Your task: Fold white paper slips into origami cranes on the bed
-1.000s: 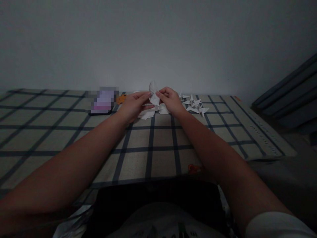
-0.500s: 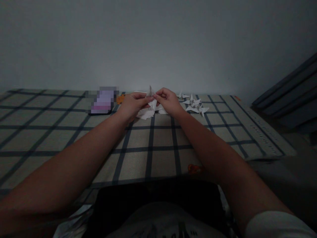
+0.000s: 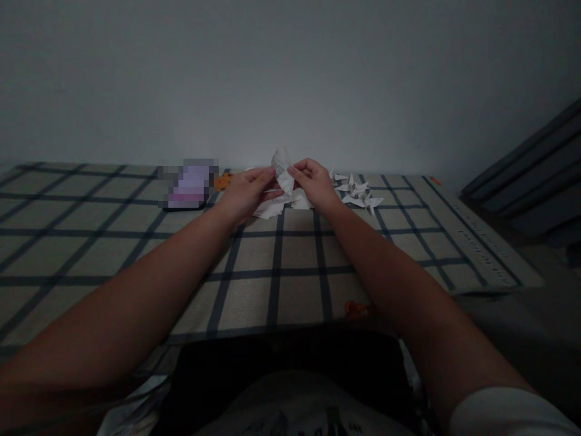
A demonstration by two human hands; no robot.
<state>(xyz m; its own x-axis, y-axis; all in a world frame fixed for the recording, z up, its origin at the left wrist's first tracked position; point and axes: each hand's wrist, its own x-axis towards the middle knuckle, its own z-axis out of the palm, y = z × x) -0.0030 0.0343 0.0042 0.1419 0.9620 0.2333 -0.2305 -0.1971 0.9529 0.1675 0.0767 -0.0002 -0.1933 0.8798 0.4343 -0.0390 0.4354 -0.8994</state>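
Observation:
A white sheet of folded paper [image 3: 283, 168] is held up between my two hands, just above the table. My left hand [image 3: 247, 191] pinches its left edge between thumb and fingers. On the other side, my right hand [image 3: 313, 180] grips the right edge the same way. Beneath them lie loose white paper pieces [image 3: 269, 209], partly hidden by my hands. Several folded paper cranes [image 3: 356, 189] sit in a cluster to the right of my right hand.
A checked cloth [image 3: 297, 254] covers the table, which meets a plain wall [image 3: 290, 79] at the back. A phone [image 3: 188, 186], blurred over, lies left of my hands. Dark striped fabric [image 3: 535, 166] hangs at the far right.
The folded paper has been opened out from a narrow pointed shape into a wider one. My hands have moved slightly apart, both still holding it.

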